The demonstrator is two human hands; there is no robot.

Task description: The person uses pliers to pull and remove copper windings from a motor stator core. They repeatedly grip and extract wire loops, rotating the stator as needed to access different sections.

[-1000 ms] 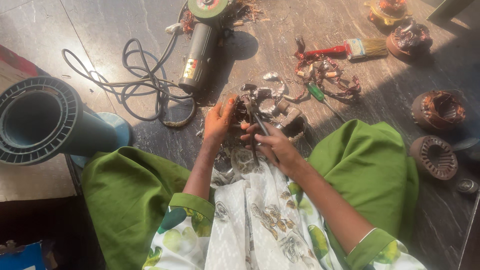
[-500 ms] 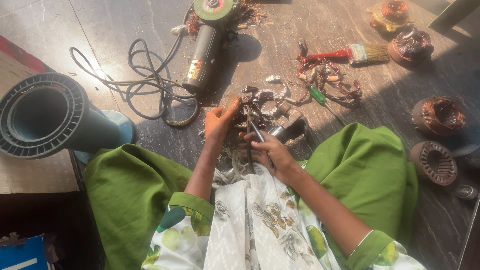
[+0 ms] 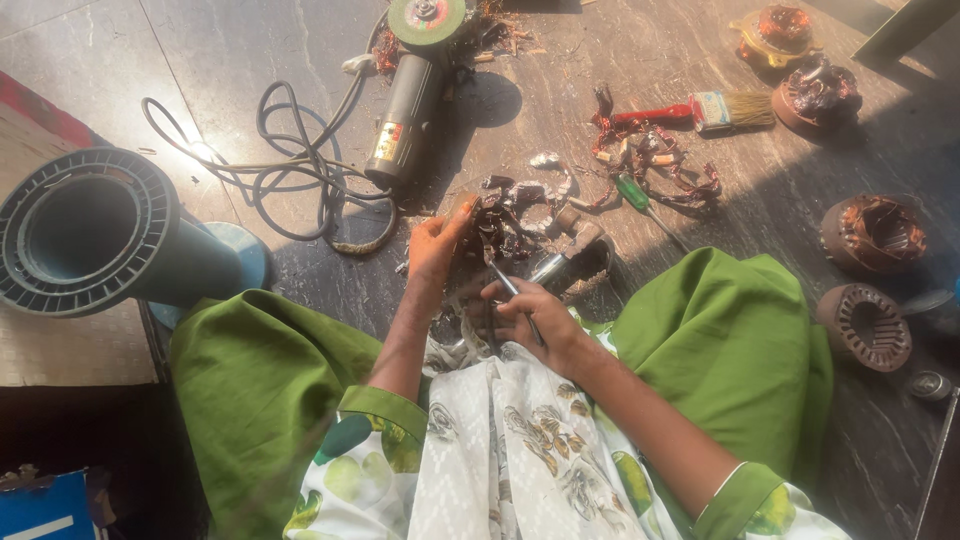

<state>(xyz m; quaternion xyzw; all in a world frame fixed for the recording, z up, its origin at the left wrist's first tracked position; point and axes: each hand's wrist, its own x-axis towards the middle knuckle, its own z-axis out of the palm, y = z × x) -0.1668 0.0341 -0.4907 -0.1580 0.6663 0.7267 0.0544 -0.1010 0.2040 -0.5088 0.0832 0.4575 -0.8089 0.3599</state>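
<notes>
Two hands meet over a tangle of dark metal and copper scrap (image 3: 520, 205) on the grey floor (image 3: 230, 50), just in front of the person's green-clad knees. The left hand (image 3: 435, 245) is curled against the near-left edge of the scrap, fingers bent and pressing on it; whether it truly grips a piece cannot be told. The right hand (image 3: 530, 320), just nearer the body than the scrap, is closed around a thin metal tool (image 3: 505, 280) whose tip reaches up into the pile. A short metal cylinder (image 3: 565, 265) lies touching the scrap's near-right side.

Beyond the scrap to the left lies an angle grinder (image 3: 410, 95), its green disc pointing away, and its grey cord (image 3: 290, 165) loops on the floor left of the scrap. Far left of the scrap a big ribbed grey tube (image 3: 90, 235) lies on its side. Right of the scrap sit a green-handled screwdriver (image 3: 640, 200) and more copper wire bits (image 3: 660, 160); beyond those lies a red-handled brush (image 3: 700, 110). Well to the right of the scrap stand several motor windings (image 3: 872, 235), one a bare slotted ring (image 3: 865, 325).
</notes>
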